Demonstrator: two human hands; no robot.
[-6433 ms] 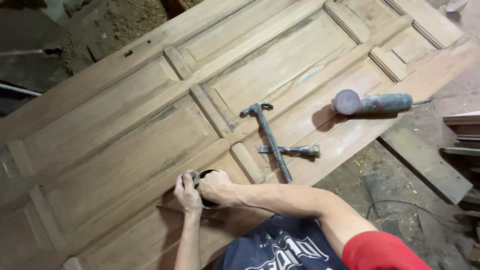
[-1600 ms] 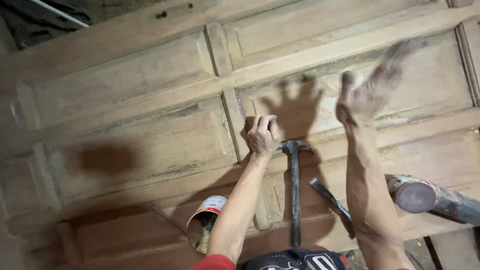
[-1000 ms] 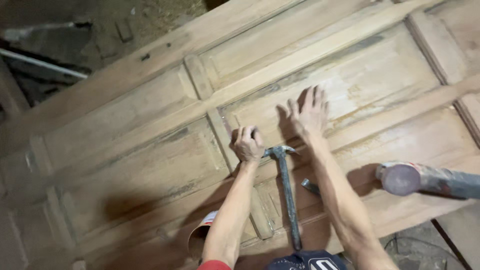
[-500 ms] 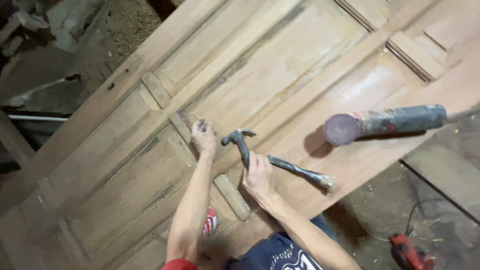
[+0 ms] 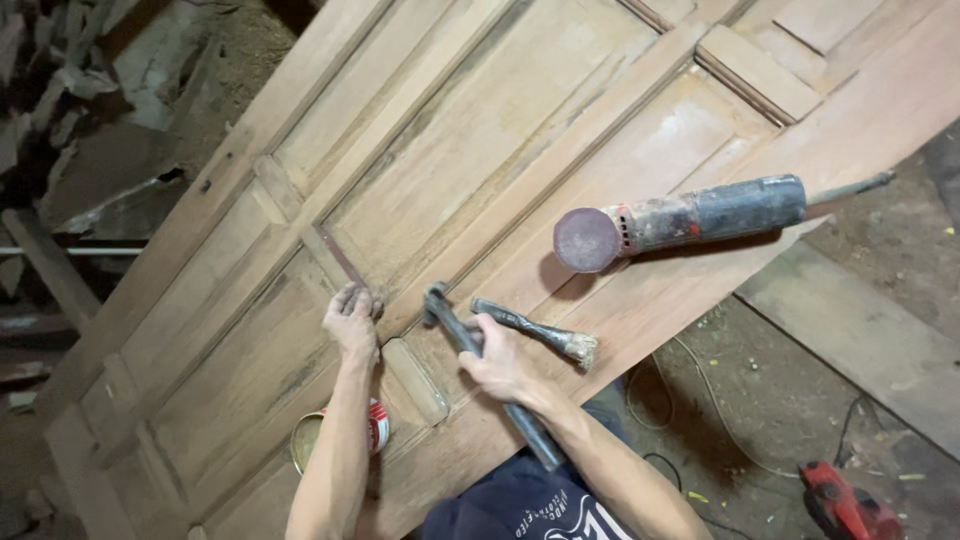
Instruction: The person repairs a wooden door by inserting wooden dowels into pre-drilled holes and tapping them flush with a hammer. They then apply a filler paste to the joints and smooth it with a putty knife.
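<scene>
Two bare hands work on a large panelled wooden door [image 5: 560, 150] that lies slanted across the frame. Nearest, at the bottom edge left of centre, a small round tin [image 5: 312, 436] with a red and white side sits on the door just beside the left forearm. The right hand [image 5: 500, 360], lower centre, is closed around the handle of a hammer [image 5: 480, 365]; the hammer's dark head points up and left, its grip running down toward the bottom of the frame. Touching or just beside that hand, a worn brush [image 5: 540, 332] lies on the wood, bristles to the right. The left hand [image 5: 352, 318], left of centre, presses with curled fingers on a thin strip at the junction of the door's mouldings; whether it pinches anything small cannot be told. Farther off, in the upper right, an angle grinder [image 5: 680, 218] rests on the door. A red tool [image 5: 845, 500] lies on the dirt floor at the lower right.
</scene>
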